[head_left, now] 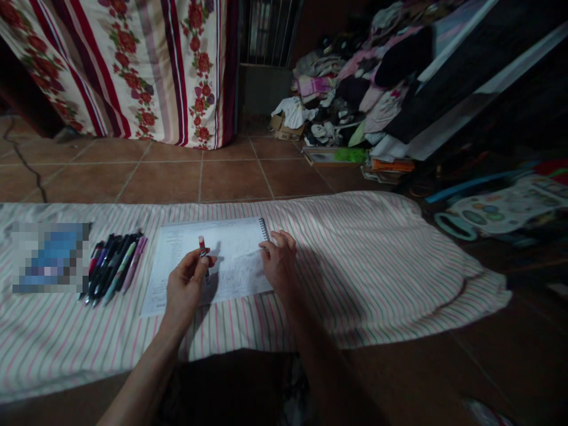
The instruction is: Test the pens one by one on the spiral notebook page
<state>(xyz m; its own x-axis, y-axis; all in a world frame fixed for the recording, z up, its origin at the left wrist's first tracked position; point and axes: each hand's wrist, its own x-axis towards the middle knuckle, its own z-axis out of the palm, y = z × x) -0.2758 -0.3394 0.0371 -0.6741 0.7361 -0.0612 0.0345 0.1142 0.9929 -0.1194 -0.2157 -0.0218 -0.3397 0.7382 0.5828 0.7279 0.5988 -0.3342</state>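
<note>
A spiral notebook (231,254) lies open on a striped cloth (355,266) spread over the tiled floor. My left hand (186,287) is closed round a red-capped pen (203,248), held upright over the page. On the notebook's right edge rests my right hand (278,260), fingers bent and pressing on the paper near the spiral binding. Faint writing or drawing shows on the page.
Several pens (113,266) lie in a row left of the notebook, beside a blurred blue patch (51,257). A flowered curtain (133,65) hangs at the back. Piled clothes (355,83) and toys (497,207) fill the right side.
</note>
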